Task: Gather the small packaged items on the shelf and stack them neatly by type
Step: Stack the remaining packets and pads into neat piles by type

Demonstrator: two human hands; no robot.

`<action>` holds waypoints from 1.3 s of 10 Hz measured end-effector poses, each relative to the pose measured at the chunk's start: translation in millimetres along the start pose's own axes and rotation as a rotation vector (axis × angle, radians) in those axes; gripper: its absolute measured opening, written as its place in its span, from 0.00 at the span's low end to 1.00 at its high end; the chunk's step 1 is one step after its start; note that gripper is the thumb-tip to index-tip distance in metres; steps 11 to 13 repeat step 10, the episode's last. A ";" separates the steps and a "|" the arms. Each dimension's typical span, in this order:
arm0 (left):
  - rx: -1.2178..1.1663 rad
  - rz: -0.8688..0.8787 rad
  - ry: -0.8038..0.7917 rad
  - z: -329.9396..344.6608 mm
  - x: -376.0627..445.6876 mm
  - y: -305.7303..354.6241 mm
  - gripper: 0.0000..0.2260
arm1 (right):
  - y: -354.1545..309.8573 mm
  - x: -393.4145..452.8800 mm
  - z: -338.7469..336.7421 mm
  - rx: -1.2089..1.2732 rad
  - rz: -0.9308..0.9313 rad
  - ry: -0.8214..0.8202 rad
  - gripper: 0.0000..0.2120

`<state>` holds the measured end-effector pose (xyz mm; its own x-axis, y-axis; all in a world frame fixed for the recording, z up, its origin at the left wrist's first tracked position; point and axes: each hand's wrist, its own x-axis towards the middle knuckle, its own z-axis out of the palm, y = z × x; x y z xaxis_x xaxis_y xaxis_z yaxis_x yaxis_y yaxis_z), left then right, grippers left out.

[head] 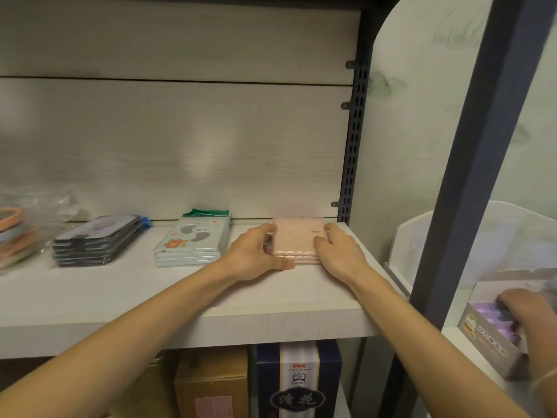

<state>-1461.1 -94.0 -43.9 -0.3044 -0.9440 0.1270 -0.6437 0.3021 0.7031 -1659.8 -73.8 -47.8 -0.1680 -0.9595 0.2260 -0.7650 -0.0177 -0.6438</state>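
White shelf (120, 303) carries three stacks: dark stack (96, 241) at left, pale-green footprint stack (193, 241) in the middle, pink stack (297, 239) at right by the back panel. Left hand (253, 254) and right hand (340, 251) flank the pink stack, fingers curled against its sides, left thumb on its front edge. Boxes (298, 378) sit below.

1. I have one view only, from the head camera, so nothing is shared with a second view.
2. It looks forward and slightly down onto the shelf (180, 300).
3. It sits close: both forearms reach in from the bottom edge, fingers (268, 229) mid-frame.
4. Wide-angle lens; the post (470, 164) right of the fingers leans.
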 end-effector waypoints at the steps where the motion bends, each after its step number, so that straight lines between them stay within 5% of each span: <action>1: 0.028 -0.015 0.008 3.6 1.7 1.9 0.53 | 1.2 1.1 -0.7 0.004 0.010 -0.008 0.16; 2: 0.023 -0.038 0.029 4.7 3.6 3.2 0.48 | 2.0 1.7 -1.8 0.026 0.016 -0.012 0.17; 5: -0.098 -0.035 0.001 10.0 5.0 -7.4 0.53 | 2.0 -2.6 -2.4 0.054 0.020 0.006 0.18; 8: 0.294 0.027 -0.012 -4.4 -16.4 15.9 0.39 | -13.3 -10.5 -2.1 -0.224 -0.049 0.097 0.16; 10: 0.634 0.280 0.180 -54.2 -44.8 4.1 0.35 | -36.5 -24.5 3.3 -0.416 -0.164 0.230 0.22; 13: 0.634 0.280 0.180 -54.2 -44.8 4.1 0.35 | -36.5 -24.5 3.3 -0.416 -0.164 0.230 0.22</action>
